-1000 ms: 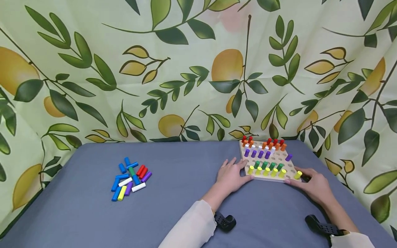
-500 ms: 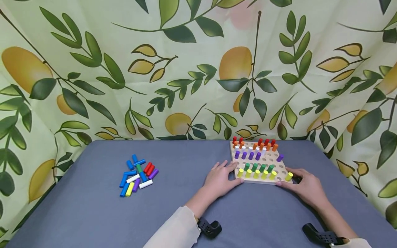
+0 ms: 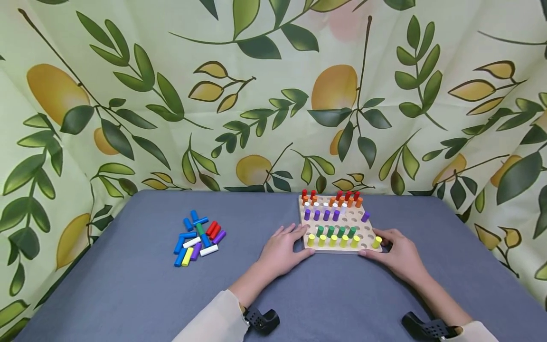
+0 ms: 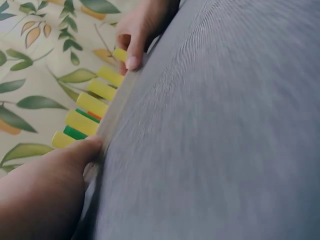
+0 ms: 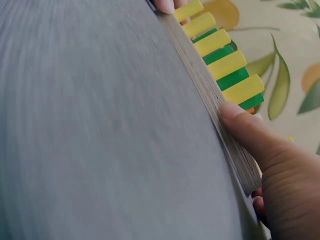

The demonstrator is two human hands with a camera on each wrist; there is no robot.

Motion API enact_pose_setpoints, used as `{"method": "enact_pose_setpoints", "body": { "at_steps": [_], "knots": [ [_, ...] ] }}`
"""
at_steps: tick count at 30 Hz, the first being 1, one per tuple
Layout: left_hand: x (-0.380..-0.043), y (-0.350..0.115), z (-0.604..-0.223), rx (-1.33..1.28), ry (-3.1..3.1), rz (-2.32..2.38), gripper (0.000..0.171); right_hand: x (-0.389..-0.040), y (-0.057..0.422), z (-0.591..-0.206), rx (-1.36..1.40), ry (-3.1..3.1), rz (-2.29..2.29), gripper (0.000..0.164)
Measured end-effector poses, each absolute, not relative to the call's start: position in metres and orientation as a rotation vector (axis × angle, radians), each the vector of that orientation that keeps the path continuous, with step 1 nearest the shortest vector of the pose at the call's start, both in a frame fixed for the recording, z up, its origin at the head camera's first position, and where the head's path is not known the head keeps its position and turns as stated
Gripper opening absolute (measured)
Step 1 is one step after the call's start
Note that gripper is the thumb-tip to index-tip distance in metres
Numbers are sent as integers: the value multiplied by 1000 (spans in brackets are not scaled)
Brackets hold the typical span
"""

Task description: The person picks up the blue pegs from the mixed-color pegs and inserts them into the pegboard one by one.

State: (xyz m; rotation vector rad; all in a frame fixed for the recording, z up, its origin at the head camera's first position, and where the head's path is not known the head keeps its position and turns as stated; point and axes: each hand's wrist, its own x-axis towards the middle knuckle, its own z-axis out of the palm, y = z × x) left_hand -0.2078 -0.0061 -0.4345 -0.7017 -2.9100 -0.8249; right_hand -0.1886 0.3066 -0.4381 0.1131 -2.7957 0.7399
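Note:
A light wooden pegboard lies on the table with rows of coloured pegs standing in its holes. Yellow pegs line the front, then green pegs; purple, white, orange and red rows stand farther back. My left hand holds the board's front left corner, thumb on the front edge. At the front right corner my right hand grips it, near a lone yellow peg. In the right wrist view, the right thumb presses the board's edge; some fingers are hidden behind it.
To the left lies a loose pile of pegs, mostly blue, with red, white, purple, yellow and green ones. The grey-blue tabletop meets a leaf-and-fruit patterned cloth at its back edge. Black wrist devices sit on both wrists.
Both hands have slid the pegboard leftward over the table, closer to the loose pegs. The head view has turned to the left meanwhile. The loose pile keeps its arrangement.

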Motion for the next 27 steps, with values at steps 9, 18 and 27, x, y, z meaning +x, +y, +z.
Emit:
{"method": "enact_pose_setpoints", "body": {
  "at_steps": [9, 18, 27],
  "knots": [
    [-202, -45, -437, -659, -2878, -857, 64, -194, 268, -439, 146, -2770, 811, 81],
    [-197, -86, -436, -549, -2876, -834, 66, -203, 223, -439, 206, -2733, 877, 81],
    [-188, -114, -434, -367, -2898, -727, 72, -213, 181, -441, 259, -2718, 935, 81]
  ]
}}
